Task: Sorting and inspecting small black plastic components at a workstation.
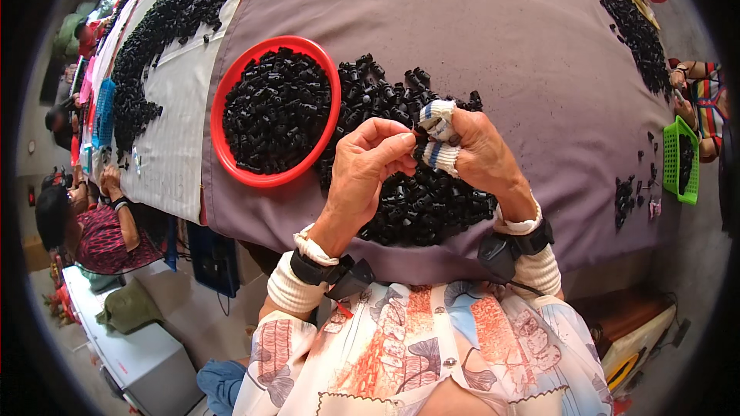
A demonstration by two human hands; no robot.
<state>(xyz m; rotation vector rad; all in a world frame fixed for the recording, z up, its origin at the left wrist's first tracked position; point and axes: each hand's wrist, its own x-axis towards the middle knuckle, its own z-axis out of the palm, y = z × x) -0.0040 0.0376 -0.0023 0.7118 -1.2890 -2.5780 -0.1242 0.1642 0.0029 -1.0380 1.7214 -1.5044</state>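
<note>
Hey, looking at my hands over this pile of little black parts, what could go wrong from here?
The small black plastic part is pinched only at the fingertips between your left hand and right hand, so it could slip into the loose heap of black plastic parts below. That heap lies close to the near edge of the purple cloth-covered table, so pieces may roll off. The round red plastic bowl looks heaped and could spill if bumped.

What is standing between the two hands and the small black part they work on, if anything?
Nothing visible. The left hand and the right hand both pinch the small black part directly, above the loose pile of black parts. The red bowl sits apart, to their left.
</note>
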